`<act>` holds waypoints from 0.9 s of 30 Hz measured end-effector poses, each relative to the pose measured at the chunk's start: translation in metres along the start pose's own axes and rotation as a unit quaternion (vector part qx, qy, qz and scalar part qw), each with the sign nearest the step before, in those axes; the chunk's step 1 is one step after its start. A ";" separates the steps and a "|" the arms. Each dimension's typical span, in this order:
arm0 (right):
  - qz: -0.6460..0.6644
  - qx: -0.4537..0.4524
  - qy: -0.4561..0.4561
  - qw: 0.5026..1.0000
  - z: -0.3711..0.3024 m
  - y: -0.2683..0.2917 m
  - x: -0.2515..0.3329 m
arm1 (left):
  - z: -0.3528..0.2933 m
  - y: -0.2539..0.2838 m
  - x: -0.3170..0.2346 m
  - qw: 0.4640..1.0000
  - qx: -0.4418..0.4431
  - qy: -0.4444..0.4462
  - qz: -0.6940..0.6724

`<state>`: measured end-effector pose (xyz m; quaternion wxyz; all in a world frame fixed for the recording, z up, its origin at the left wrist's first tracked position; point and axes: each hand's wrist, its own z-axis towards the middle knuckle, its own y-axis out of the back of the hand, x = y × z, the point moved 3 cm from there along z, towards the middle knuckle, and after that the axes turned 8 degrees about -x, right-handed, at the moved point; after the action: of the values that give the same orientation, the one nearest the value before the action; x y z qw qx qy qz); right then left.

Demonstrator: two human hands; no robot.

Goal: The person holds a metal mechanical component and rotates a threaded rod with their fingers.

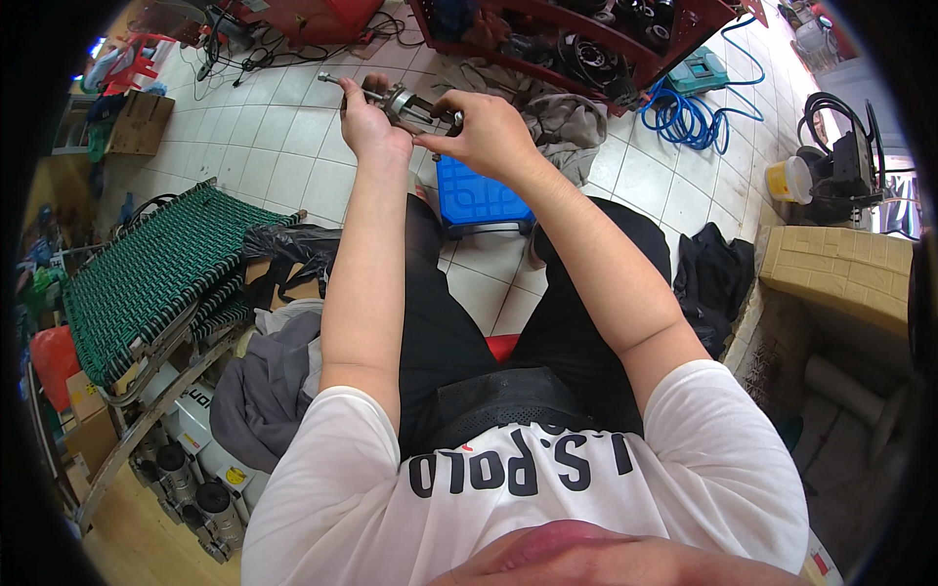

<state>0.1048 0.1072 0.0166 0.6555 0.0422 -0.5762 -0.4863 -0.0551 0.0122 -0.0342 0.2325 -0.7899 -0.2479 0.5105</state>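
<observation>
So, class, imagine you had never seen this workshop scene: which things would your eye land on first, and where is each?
First, the metal shaft part held up at top centre, gripped by the left hand and pinched by the right hand. Next, the coiled blue hose on the tiled floor at upper right. Then the green woven cot leaning at the left.

Floor: white tiles (274,137) filled the upper middle of the frame.
Stool: a blue plastic one (476,200) stood at centre.
Hose: a blue coil (684,117) lay at upper right.
Bucket: a yellow one (789,180) sat at right.
Cot: a green woven frame (147,273) leaned at left.
Box: a cardboard carton (842,273) rested at right.
Cloth: a grey heap (259,391) lay at lower left.
</observation>
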 end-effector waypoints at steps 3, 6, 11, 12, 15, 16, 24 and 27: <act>0.003 -0.002 0.004 1.000 -0.001 -0.002 0.000 | 0.004 0.003 0.002 1.000 0.018 0.001 -0.006; 0.003 0.004 -0.005 1.000 -0.001 -0.001 -0.003 | -0.001 -0.002 0.005 1.000 0.012 0.001 -0.020; 0.007 0.001 0.001 1.000 0.000 -0.003 -0.003 | 0.000 -0.002 0.003 1.000 0.013 0.001 -0.025; 0.005 0.000 0.000 1.000 -0.001 -0.003 -0.004 | 0.000 -0.002 0.003 1.000 0.013 -0.002 -0.022; 0.005 -0.005 0.006 1.000 -0.001 -0.004 -0.003 | -0.001 -0.001 0.001 1.000 0.014 0.000 -0.020; 0.005 -0.008 0.008 1.000 -0.001 -0.004 -0.004 | -0.004 -0.002 -0.001 1.000 0.015 0.004 -0.020; 0.002 -0.010 0.018 1.000 0.000 -0.005 -0.003 | -0.001 0.000 -0.001 1.000 -0.012 0.001 -0.026; 0.008 0.001 0.002 1.000 -0.001 -0.006 -0.005 | 0.003 0.004 0.003 0.999 -0.013 0.009 -0.030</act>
<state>0.1026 0.1071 0.0093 0.6604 0.0393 -0.5756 -0.4806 -0.0564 0.0115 -0.0398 0.2394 -0.7894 -0.2762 0.4932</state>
